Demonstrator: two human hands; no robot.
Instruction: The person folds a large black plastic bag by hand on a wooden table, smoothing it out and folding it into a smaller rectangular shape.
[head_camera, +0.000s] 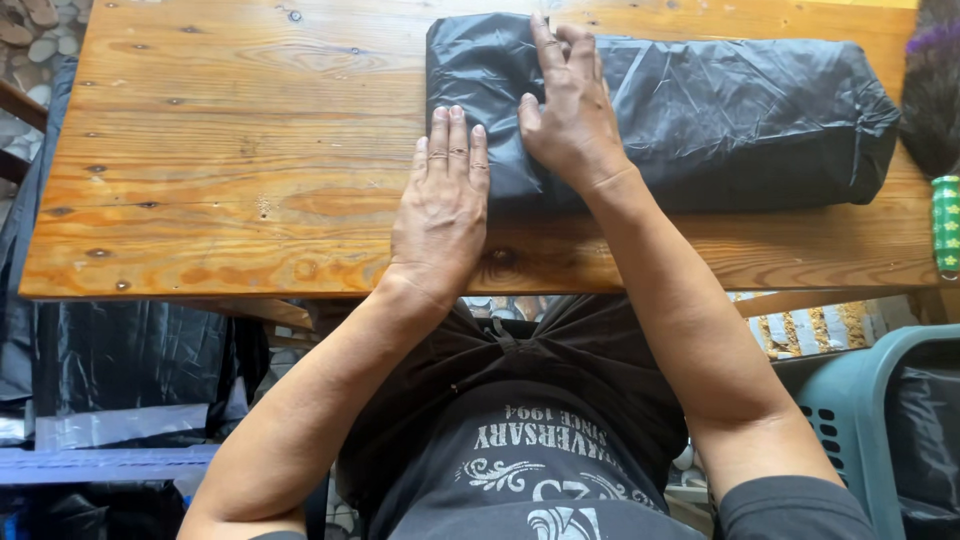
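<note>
A long, flat, folded bundle of shiny black plastic sheeting (700, 110) lies across the far right part of a wooden desk of knotty orange-brown pine planks (240, 160), its length running left to right and its near edge parallel to the desk's front. Both of the person's bare hands press on the bundle's left end. The left hand (445, 200) lies flat and open, palm down, fingers together and pointing away from the body; its fingertips rest on the bundle's near left corner while the heel sits on bare wood. The right hand (570, 110) is also open and palm down, spread on top of the plastic just beside the left hand, fingers reaching toward the bundle's far edge; it grips nothing. The two hands nearly touch at the thumbs. At the desk's right edge, a green patterned cylinder (946, 225) stands near the bundle's right end. Below the desk edge, a pale teal plastic basket with a perforated wall (850, 410) sits at lower right, and more black plastic (130, 360) hangs at lower left.
</note>
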